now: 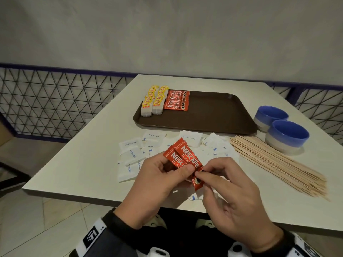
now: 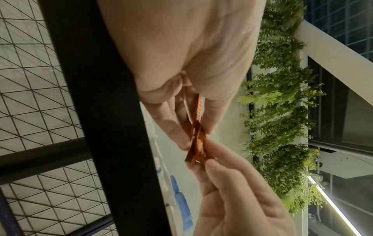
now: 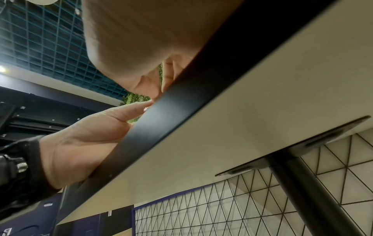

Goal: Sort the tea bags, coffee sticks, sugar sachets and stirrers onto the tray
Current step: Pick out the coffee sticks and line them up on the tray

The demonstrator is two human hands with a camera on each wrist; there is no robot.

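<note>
**Onlooker A:** White tabletop [image 1: 78,164] against a grey wall, wire-mesh railing [image 1: 46,104] to one side. On it lies a brown tray [image 1: 213,112]. What does the tray hold?

**Onlooker B:** At its far left corner, two rows of yellow-tagged tea bags [image 1: 153,101]; just beside them, a stacked row of red Nescafé coffee sticks [image 1: 176,100].

**Onlooker A:** And off the tray?

**Onlooker B:** White sugar sachets [image 1: 131,154] scattered near the front edge; a fan of wooden stirrers [image 1: 274,162] to the right; two blue bowls [image 1: 286,135] touching each other beside the tray's right end.

**Onlooker A:** The hands?

**Onlooker B:** Both raised over the sachets. The left hand [image 1: 159,179] has thumb and fingers curled round a small bunch of held coffee sticks [image 1: 182,157], pointing up and away. The right hand [image 1: 232,197] pinches the near ends of those sticks between thumb and forefinger; remaining fingers loosely curled. The left wrist view shows the sticks edge-on between the two grips.
</note>
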